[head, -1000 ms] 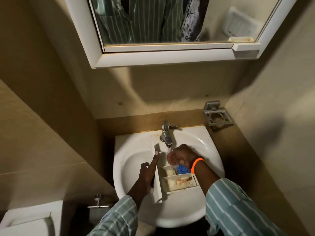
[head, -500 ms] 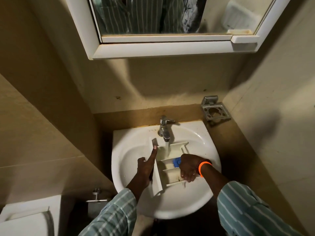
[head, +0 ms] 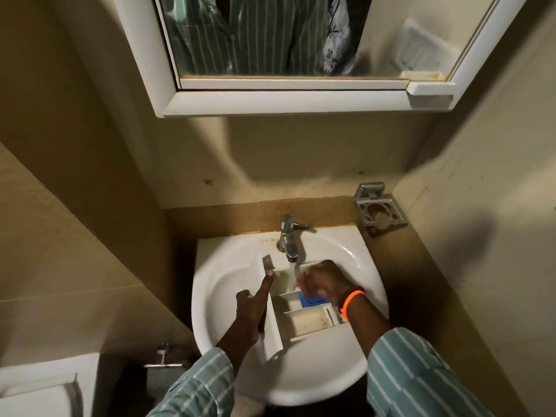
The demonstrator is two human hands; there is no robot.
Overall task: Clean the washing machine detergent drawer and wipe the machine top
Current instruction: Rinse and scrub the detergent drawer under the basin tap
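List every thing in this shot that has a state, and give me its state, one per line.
Tap: on, water running into the drawer.
Detergent drawer: out of the machine, lying in the sink, still stained in its near compartment.
Sink: holds the drawer, wet.
Left hand: grips the drawer's front panel, thumb straight along it.
Right hand: in the far compartment under the water; blurred, grip unclear.
Mirror cabinet: closed.
Wall holder: empty.
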